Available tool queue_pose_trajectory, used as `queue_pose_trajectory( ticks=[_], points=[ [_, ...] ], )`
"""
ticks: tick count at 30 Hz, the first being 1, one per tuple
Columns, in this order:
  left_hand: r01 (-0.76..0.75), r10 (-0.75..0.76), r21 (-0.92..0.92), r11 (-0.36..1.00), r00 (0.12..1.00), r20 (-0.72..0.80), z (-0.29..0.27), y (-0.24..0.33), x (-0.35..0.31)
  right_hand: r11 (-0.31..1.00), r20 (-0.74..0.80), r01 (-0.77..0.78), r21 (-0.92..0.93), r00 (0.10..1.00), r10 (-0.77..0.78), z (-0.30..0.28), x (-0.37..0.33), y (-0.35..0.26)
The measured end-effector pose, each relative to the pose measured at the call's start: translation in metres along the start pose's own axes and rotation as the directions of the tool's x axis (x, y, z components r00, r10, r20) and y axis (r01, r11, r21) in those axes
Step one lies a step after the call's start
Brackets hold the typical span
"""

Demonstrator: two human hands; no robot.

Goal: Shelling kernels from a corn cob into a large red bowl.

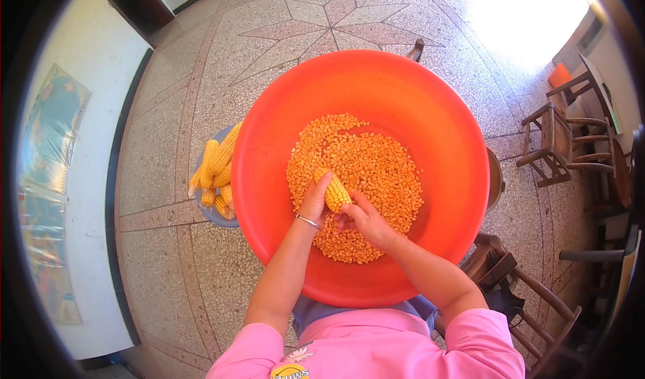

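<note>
A yellow corn cob (334,190) is held at a tilt above a large red-orange tub (437,130). My left hand (314,201), with a silvery bangle at its wrist, is wrapped round the cob's left side. At the cob's lower right end, my right hand (365,218) has its thumb and fingers closed on it. Loose corn kernels (383,171) lie spread over the tub's bottom, beneath and around both hands.
Left of the tub, a blue-grey basin (222,219) holds several corn cobs (213,164). Part of another round container (495,177) shows behind the tub's right rim. Wooden chairs (554,140) stand at the right, one (537,298) close by my right arm.
</note>
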State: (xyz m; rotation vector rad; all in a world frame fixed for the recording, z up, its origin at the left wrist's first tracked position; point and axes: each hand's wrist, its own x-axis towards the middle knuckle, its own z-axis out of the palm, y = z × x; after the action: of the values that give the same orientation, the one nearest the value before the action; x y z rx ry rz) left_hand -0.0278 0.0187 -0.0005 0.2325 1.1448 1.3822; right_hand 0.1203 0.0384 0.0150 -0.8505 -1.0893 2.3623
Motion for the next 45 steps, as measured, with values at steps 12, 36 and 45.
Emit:
queue_pose_trajectory(
  ticks=[12, 36, 45],
  points=[
    [0.077, -0.072, -0.066, 0.995, 0.994, 0.079, -0.006, 0.002, 0.001, 0.999, 0.017, -0.035, -0.013, 0.999, 0.035, 0.003, -0.001, -0.002],
    [0.055, -0.050, 0.066, 0.996, 0.996, -0.080, -0.002, -0.004, 0.001, 0.977, -0.064, 0.031, -0.210, 0.997, -0.046, 0.004, 0.002, 0.008],
    [0.035, -0.035, 0.093, 0.995, 0.999, -0.003, 0.000, 0.007, -0.004, 0.971, 0.117, -0.012, -0.237, 0.992, 0.041, -0.003, -0.001, -0.001]
  ],
)
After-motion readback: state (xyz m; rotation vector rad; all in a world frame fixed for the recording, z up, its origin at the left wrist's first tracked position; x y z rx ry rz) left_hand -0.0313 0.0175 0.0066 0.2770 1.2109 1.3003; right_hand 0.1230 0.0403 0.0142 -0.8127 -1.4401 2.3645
